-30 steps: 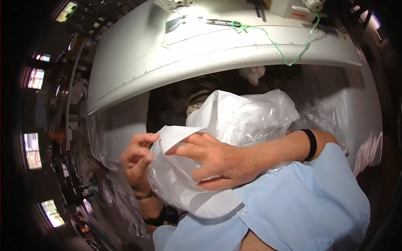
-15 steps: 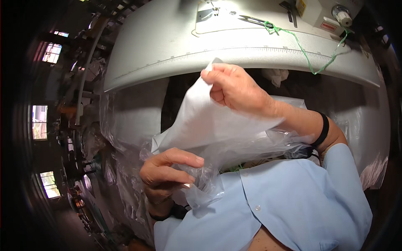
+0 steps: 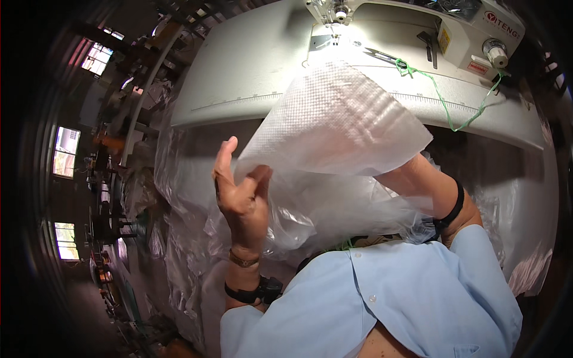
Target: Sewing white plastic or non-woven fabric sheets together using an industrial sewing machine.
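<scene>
A white woven plastic sheet (image 3: 334, 119) stands raised in front of me, its upper part over the front of the sewing machine table (image 3: 233, 71). My left hand (image 3: 242, 200) is at the sheet's lower left edge. Its fingers are apart, one pointing up and another close against the edge; I see nothing gripped in it. Behind the sheet my right hand is hidden; only the right forearm shows below the sheet's right corner. Clear crumpled plastic film (image 3: 292, 224) hangs under the sheet, between my arms.
Under the lit sewing machine head (image 3: 339, 13) is the needle area. Dark thread snips (image 3: 385, 57) tied with green string (image 3: 444, 113) lie right of it. The machine's white body (image 3: 477, 36) stands at the far right. More clear film (image 3: 185, 250) drapes down the left side.
The sheet has been lifted and spread upward over the table edge, now covering my right hand. My left hand has risen to the sheet's left edge. The view has shifted slightly.
</scene>
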`<state>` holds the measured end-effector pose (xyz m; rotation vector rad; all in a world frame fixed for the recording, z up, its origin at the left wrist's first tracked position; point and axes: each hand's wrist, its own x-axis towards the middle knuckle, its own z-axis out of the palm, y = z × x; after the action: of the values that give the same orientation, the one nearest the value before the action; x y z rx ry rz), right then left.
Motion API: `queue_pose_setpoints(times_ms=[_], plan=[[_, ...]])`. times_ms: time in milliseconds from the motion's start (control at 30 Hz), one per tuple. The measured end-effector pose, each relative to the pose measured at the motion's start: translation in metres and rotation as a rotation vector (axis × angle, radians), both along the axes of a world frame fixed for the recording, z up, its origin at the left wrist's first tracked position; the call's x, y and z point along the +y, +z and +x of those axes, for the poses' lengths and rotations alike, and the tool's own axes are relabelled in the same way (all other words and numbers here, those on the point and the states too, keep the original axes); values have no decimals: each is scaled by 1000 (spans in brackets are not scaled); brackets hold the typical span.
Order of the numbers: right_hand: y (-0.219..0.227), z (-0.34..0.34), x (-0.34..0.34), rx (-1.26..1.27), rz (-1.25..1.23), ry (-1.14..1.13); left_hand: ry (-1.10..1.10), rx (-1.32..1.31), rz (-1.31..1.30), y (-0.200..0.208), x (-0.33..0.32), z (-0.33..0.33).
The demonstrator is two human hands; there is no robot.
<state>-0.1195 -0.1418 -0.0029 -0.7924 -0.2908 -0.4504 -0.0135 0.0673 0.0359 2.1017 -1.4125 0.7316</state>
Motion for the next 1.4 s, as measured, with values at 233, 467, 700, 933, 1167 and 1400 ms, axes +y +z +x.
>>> queue_pose_setpoints(times_ms=[233, 467, 700, 933, 1167, 1400], plan=[[21, 2, 0, 242, 141, -381, -260, 1032, -176, 3, 9, 39], [57, 3, -55, -317, -880, -1403, -481, 1199, -81, 27, -15, 58], [123, -27, -86, -239, -1275, -790, -560, 1244, -22, 24, -30, 66], [130, -5, -82, -196, -962, -501, -491, 944, -179, 12, -43, 81], [104, 62, -128, 338, -968, -727, -529, 980, -383, 45, -53, 52], [97, 92, -115, 147, -1020, -837, -406, 1151, -218, 70, -59, 42]])
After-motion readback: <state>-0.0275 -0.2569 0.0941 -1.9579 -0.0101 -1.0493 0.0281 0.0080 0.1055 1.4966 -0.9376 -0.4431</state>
